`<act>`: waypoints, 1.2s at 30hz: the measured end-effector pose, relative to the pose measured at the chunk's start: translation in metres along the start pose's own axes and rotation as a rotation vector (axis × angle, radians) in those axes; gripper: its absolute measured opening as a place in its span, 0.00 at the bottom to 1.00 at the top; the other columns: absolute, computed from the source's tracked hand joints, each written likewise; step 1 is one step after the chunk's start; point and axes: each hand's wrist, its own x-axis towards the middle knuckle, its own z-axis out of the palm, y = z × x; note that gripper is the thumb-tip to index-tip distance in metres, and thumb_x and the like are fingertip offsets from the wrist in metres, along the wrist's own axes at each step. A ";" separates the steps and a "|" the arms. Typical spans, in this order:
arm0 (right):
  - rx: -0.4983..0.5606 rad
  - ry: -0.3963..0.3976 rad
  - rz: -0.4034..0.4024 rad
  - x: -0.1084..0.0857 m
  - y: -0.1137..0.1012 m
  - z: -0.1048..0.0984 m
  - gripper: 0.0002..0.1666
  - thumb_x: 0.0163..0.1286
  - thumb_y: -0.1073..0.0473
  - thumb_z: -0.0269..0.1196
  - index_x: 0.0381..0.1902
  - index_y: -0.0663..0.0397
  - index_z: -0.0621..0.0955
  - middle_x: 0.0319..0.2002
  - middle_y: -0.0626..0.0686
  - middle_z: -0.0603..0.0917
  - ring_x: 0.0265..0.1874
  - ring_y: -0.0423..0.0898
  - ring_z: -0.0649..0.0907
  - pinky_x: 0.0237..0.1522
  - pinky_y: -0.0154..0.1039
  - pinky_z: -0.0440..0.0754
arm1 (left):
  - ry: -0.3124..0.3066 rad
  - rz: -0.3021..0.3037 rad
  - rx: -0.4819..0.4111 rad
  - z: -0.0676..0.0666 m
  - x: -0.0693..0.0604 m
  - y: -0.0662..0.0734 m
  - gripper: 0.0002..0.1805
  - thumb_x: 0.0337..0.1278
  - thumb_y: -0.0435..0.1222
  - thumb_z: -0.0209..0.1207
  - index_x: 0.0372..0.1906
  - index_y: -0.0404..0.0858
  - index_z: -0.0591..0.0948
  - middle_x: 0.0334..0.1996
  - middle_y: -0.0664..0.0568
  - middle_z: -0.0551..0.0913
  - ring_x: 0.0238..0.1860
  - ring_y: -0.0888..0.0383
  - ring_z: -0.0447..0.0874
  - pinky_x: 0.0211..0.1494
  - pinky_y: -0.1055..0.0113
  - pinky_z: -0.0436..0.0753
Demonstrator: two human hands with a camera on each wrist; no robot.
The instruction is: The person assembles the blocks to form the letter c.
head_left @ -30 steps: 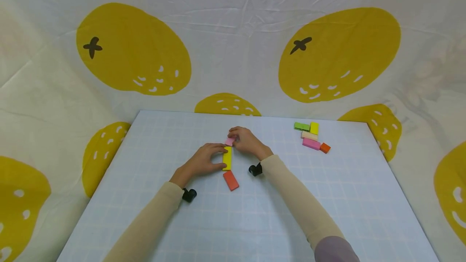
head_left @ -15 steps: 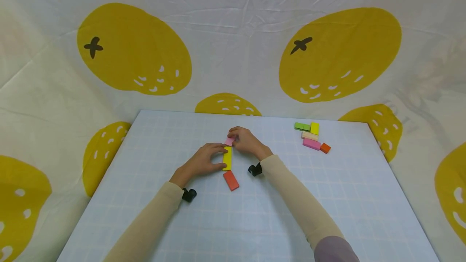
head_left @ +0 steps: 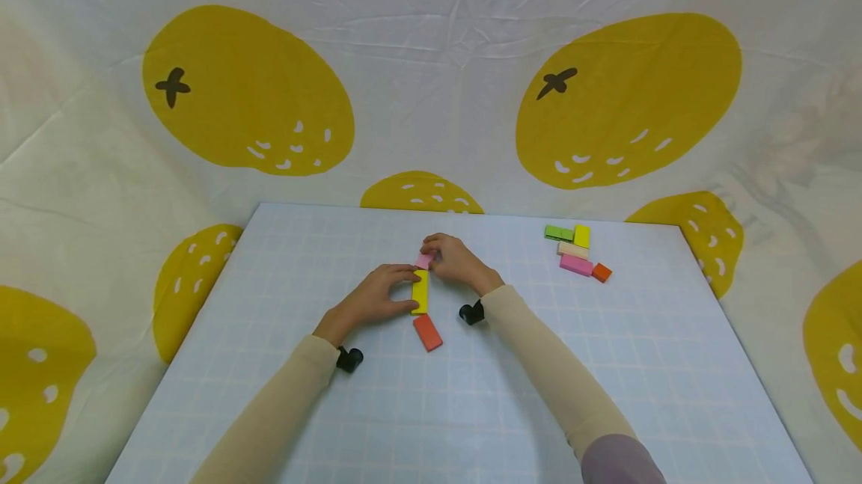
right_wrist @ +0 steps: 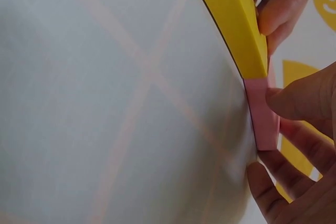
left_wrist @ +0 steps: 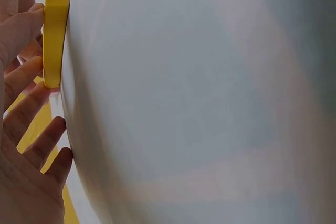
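Near the middle of the table, my left hand holds a long yellow block, thumb at its near end and fingers at its far end. Beyond it, my right hand pinches a small pink block. From the right wrist, the pink block meets the end of the yellow block, both lying flat on the surface. An orange-red block lies slanted at the yellow block's near end, with no hand on it. My right fingertips partly cover the pink block in the head view.
At the back right of the table lies a group of blocks: green, yellow, plain wood, pink and orange. A cloth with large yellow fruit prints hangs behind the table.
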 end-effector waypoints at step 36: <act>0.007 0.226 0.375 -0.112 0.120 -0.113 0.38 0.73 0.49 0.65 0.74 0.60 0.69 0.73 0.67 0.68 0.72 0.65 0.67 0.76 0.63 0.64 | 0.016 -0.004 -0.022 0.003 -0.003 -0.002 0.31 0.61 0.51 0.70 0.67 0.45 0.81 0.72 0.51 0.74 0.74 0.46 0.69 0.78 0.46 0.68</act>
